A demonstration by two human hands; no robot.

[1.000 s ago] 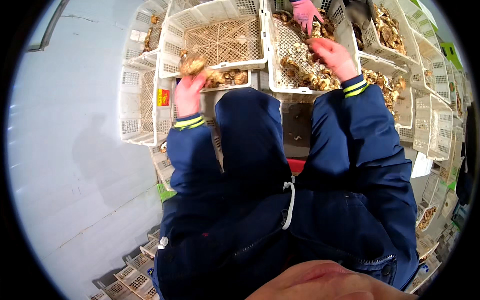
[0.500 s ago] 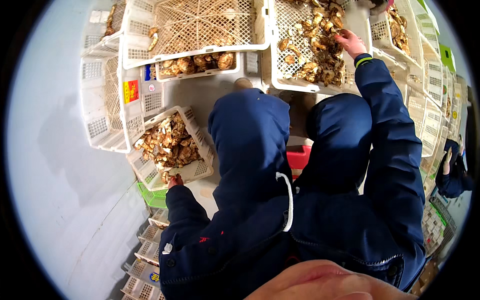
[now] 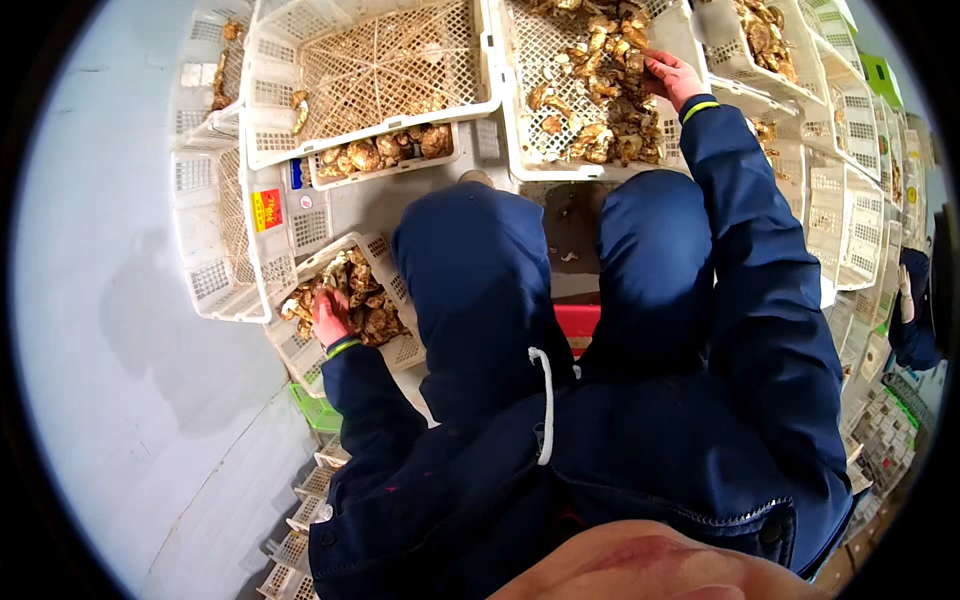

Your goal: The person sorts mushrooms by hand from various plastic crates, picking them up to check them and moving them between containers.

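- Head view: left hand (image 3: pixel 329 316) curled over knobbly brown-and-white mushrooms (image 3: pixel 380 320), can't tell if it's gripping one.
- They're heaped in a smallish white plastic crate (image 3: pixel 404 352), lower left.
- Right hand (image 3: pixel 674 78) half-curled at another mushroom pile (image 3: pixel 627 112) in a white mesh-bottomed crate (image 3: pixel 560 172); grip unclear too.
- I'd go light-fingered, they look bruisable.

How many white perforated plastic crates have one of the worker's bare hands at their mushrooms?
2: the small crate at left, where the left hand is at brown-and-white mushrooms, and the larger crate at top centre, where the right hand is at another pile.
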